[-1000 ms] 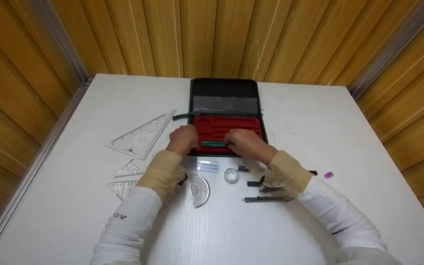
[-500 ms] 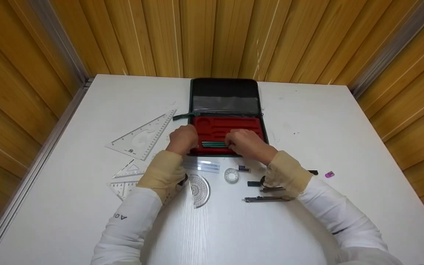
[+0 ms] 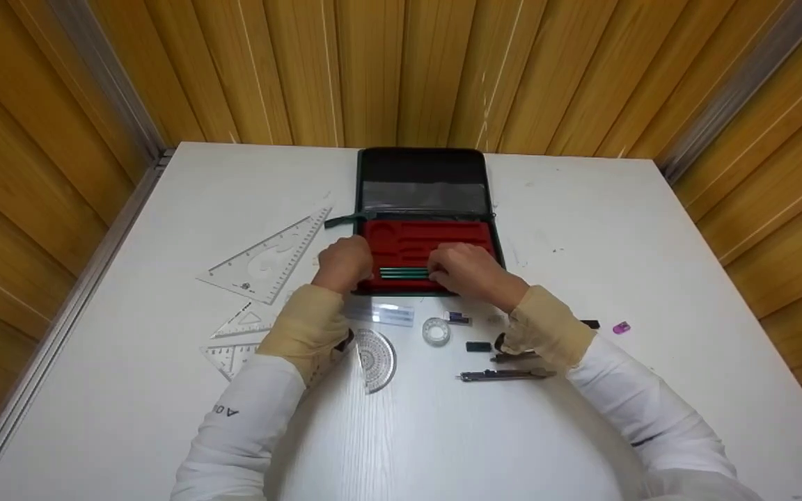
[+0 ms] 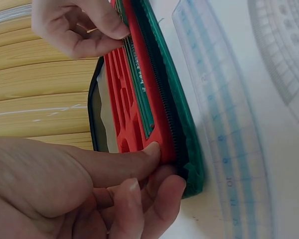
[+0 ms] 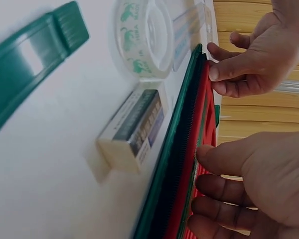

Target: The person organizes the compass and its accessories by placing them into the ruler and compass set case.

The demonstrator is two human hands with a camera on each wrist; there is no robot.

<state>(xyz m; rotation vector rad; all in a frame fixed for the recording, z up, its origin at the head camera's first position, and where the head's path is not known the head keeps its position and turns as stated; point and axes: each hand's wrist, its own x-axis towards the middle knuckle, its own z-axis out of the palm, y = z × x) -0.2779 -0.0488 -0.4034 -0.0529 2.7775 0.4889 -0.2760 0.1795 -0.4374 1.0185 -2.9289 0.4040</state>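
A zip case lies unfolded at the back of the table, with a red moulded tray in its near half. My left hand pinches the tray's near left corner; in the left wrist view its thumb is on top and the fingers are below. Several green pencils lie side by side in the tray's front slot. At their right end is my right hand, its thumb and fingertips pinching them. That hand hides the pencils' right ends.
Clear set squares lie left. In front are a ruler, protractor, tape roll, eraser, small dark green case and compass. A purple sharpener lies right.
More of the green pencils show side by side in the slot than a second ago. My right hand has shifted slightly to the right; my left hand stays at the corner.
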